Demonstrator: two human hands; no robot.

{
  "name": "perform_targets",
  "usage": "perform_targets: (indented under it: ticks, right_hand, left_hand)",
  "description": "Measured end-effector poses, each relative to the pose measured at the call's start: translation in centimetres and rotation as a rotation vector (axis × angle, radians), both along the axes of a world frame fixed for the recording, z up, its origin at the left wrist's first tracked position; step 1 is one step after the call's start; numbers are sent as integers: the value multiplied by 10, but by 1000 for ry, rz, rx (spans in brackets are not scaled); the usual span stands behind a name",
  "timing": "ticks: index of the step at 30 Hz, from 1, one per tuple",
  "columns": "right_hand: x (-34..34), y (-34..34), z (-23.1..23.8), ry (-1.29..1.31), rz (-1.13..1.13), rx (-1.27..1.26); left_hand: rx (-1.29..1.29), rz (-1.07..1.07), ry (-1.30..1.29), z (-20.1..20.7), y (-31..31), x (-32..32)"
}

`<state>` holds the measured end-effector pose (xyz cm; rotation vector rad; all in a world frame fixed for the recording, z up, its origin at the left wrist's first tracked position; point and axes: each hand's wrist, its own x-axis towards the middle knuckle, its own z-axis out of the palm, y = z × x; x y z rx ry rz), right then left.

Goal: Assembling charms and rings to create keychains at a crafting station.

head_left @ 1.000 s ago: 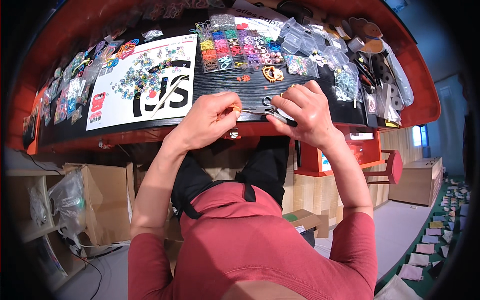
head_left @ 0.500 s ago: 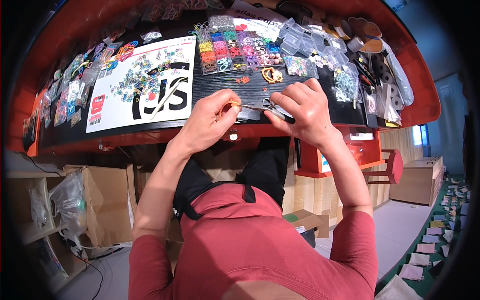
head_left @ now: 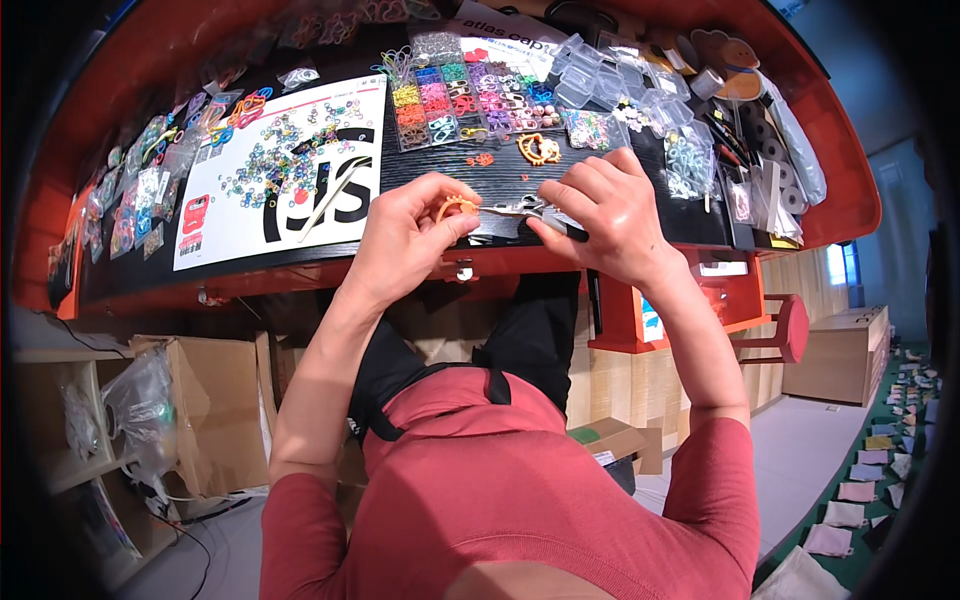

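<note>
My left hand (head_left: 408, 236) pinches a small orange ring (head_left: 455, 206) between thumb and fingers, just above the front edge of the black tabletop (head_left: 500, 178). My right hand (head_left: 606, 212) grips small pliers (head_left: 528, 209) with dark handles; their metal tip points left and meets the orange ring. Both hands work close together over the table's near edge. An orange finished charm (head_left: 539, 149) lies on the table just beyond my right hand.
A clear compartment box (head_left: 470, 90) of coloured rings sits at the back centre. A white printed sheet (head_left: 290, 170) with loose rings lies to the left. Small clear bags (head_left: 150, 180) line the far left, tape rolls (head_left: 770, 150) and tools the right. Cardboard boxes (head_left: 215, 400) stand below.
Both hands have stayed together at the table's front edge; the pliers' tip has closed in on the orange ring held by my left hand.
</note>
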<state>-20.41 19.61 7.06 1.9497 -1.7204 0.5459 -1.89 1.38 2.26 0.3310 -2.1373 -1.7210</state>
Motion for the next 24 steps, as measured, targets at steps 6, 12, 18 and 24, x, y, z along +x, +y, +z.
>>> perform_targets:
  ticks: [6,12,18,24]
  right_hand:
    - [-2,0,-1,8,1,20]
    - [-2,-2,1,6,30,14]
    - [-1,-2,1,3,40,13]
    - [0,-3,-4,3,19,30]
  left_hand:
    - [221,20,18,-5,0,-3]
    - [275,-8,-48,-4,-5,-2]
    - [191,-2,5,-5,-10,1]
    - [305,-3,-25,-3,-7,3]
